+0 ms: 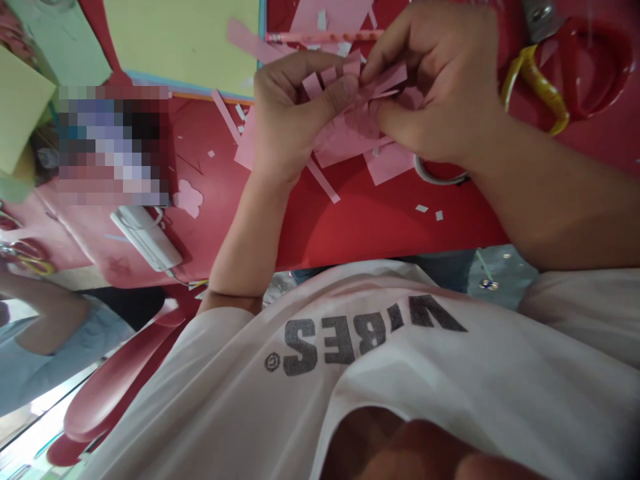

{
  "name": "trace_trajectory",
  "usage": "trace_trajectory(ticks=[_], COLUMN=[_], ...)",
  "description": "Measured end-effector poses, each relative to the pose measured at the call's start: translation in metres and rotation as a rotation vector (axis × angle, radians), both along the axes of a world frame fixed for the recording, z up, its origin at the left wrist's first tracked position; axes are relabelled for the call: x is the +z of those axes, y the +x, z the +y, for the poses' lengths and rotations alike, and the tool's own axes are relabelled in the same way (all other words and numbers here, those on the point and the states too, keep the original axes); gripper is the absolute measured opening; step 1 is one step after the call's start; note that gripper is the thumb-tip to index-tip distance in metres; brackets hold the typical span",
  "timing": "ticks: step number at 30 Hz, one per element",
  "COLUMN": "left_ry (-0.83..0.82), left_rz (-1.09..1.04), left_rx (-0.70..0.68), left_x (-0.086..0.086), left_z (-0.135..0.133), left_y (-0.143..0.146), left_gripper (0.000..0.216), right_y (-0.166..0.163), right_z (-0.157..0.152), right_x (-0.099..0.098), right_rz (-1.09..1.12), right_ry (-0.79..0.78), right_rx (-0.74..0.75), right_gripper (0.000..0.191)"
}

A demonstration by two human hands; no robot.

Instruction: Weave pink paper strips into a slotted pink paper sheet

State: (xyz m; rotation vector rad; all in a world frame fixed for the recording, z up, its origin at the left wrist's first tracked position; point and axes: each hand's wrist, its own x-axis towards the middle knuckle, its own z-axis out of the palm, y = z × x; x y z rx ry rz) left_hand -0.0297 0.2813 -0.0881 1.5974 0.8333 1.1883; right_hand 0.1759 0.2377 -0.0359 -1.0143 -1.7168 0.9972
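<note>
Between both hands is a piece of pink paper (pixel 353 120) with its edge cut into a fringe of short strips. My left hand (pixel 303 100) pinches it from the left, thumb pressed over the fringe. From the right, my right hand (pixel 425 87) grips the same paper with thumb and fingers at the strips. Below the hands, a loose pink strip (pixel 324 179) and a pink paper piece (pixel 387 165) lie on the red table (pixel 350 230). A pink pencil (pixel 325 37) lies just beyond the hands. Part of a tape roll (pixel 440 175) shows under my right wrist.
Yellow-handled scissors (pixel 543 93) and a red ring-shaped object (pixel 607 67) lie at right, near a sharpener (pixel 540 17). Yellow paper (pixel 185 43) spreads at upper left. A white power strip (pixel 146 237) lies at the left edge. Another person's arm (pixel 45 307) is at far left.
</note>
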Motion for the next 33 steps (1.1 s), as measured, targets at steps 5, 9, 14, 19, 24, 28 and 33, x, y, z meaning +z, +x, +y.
trace_trajectory(ticks=[5, 9, 14, 19, 24, 28, 33], left_ry=[0.010, 0.098, 0.215, 0.081, 0.175, 0.276, 0.251], left_rz=[0.007, 0.000, -0.007, -0.007, -0.036, 0.020, 0.025], left_rx=[0.004, -0.034, 0.005, 0.061, 0.061, -0.081, -0.050], left_x=[0.005, -0.006, 0.002, 0.027, 0.022, 0.018, 0.022], left_z=[0.000, 0.009, 0.002, -0.020, -0.015, -0.009, -0.006], left_y=[-0.001, -0.007, -0.003, 0.008, 0.007, 0.000, -0.003], left_gripper=[0.022, 0.025, 0.023, 0.012, 0.014, 0.030, 0.021], right_y=[0.000, -0.004, -0.004, -0.002, -0.003, -0.006, -0.007], right_z=[0.001, 0.001, 0.002, 0.006, 0.003, -0.001, -0.001], right_x=[-0.001, -0.001, -0.002, -0.004, -0.003, 0.001, -0.001], right_rz=[0.020, 0.028, 0.019, -0.034, -0.017, -0.004, 0.035], right_ry=[0.024, 0.081, 0.066, 0.116, 0.097, 0.056, 0.085], right_rx=[-0.007, -0.064, -0.086, -0.107, -0.115, -0.100, -0.079], right_gripper=[0.029, 0.026, 0.025, 0.025, 0.024, 0.017, 0.014])
